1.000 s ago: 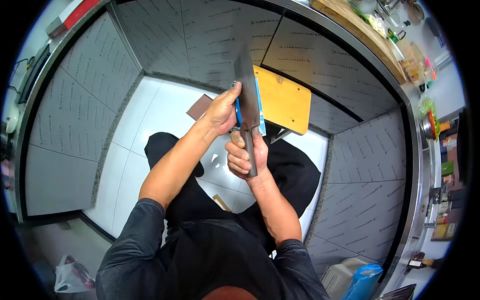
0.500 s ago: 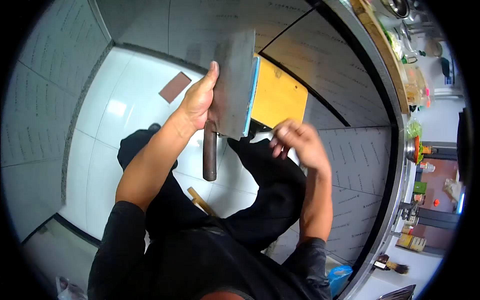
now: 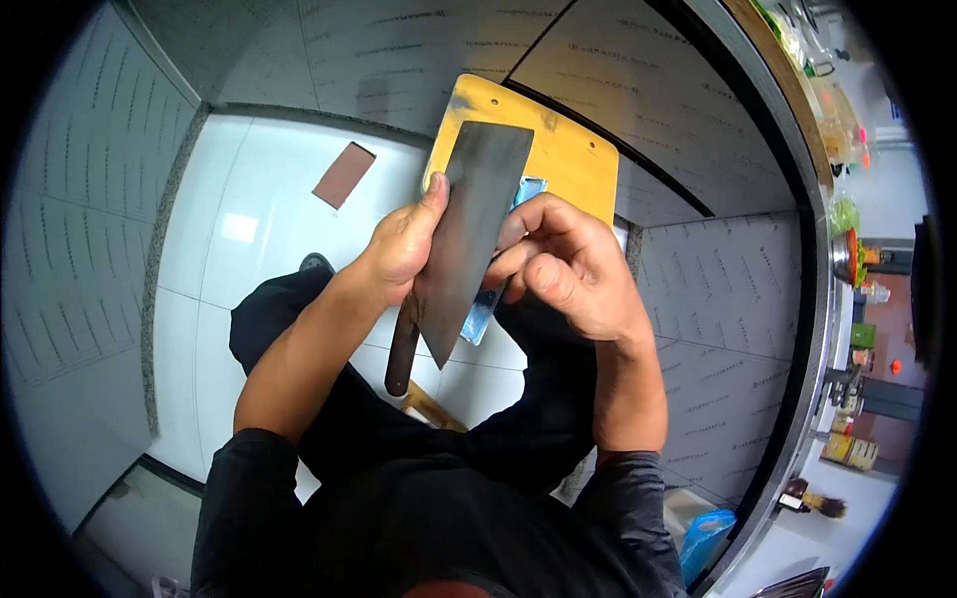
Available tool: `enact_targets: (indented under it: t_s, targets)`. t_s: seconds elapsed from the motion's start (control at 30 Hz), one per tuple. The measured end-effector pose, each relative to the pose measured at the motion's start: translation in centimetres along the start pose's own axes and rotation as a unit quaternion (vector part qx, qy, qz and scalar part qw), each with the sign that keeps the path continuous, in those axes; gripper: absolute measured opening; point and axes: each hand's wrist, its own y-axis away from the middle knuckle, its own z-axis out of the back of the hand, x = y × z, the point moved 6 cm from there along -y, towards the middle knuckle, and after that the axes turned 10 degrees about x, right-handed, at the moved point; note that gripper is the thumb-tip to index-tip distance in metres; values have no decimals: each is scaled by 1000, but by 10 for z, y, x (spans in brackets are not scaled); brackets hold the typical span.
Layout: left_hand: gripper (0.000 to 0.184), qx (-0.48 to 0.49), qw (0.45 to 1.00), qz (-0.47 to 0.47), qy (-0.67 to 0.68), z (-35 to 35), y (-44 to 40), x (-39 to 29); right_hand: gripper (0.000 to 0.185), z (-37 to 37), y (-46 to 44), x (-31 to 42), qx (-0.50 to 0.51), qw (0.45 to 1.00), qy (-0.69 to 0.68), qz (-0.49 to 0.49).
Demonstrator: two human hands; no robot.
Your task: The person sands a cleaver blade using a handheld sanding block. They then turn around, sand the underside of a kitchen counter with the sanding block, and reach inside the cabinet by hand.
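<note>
The fingers [image 3: 548,212] of the right hand [image 3: 595,289] are curled, with their tips at the right edge of the cleaver [image 3: 477,219]; whether this edge is touched or pinched by them cannot be told. The thumb of this hand is bent and is seen apart from the blade. By the left hand [image 3: 399,249] the cleaver is gripped at the opposite edge: the thumb is laid on the near face, while the other fingers are hidden behind. The cleaver is held in the air before the person, with its broad face turned to the camera. Its dark handle [image 3: 402,349] is pointed downward, free of both hands. Behind the blade, a blue strip [image 3: 480,321] is partly seen, near the right fingers; how it is supported cannot be told. Farther behind, a yellow board [image 3: 573,149] is partly covered from view by the blade. To its left, a brown sheet [image 3: 345,175] is laid on the white floor [image 3: 259,164]. Near the end of the handle, a piece of wood [image 3: 431,407] is seen between the black-clothed legs [image 3: 279,319]. At the lower right, a blue bag [image 3: 706,543] and a brush [image 3: 819,502] can be noticed.
</note>
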Motion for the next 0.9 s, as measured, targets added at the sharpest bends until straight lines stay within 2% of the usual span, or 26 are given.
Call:
enact_targets:
  t_s: [0.2,0.27,0.4,0.63,0.73,0.8,0.9]
  targets:
    - [71,-4,997,15,-70,1,-3,20,38,0,3,-5,-46,993,94,46]
    - [70,23,997,16,-75,4,-3,26,35,-4,5,-7,-1,990,125,-65]
    - [71,-38,996,31,-71,2,-4,30,26,-6,2,-10,-17,992,119,-49]
    - [72,-63,994,60,-61,11,-4,37,25,-7,1,-11,-20,991,127,-26]
    - [74,-46,993,69,-81,14,-3,38,35,-6,3,-7,-54,989,136,30]
    - [74,-34,994,71,-71,18,-3,41,24,-7,3,-10,-6,989,147,-28]
    - [75,-21,996,54,-65,15,-4,43,25,-7,4,-8,-3,989,141,-39]
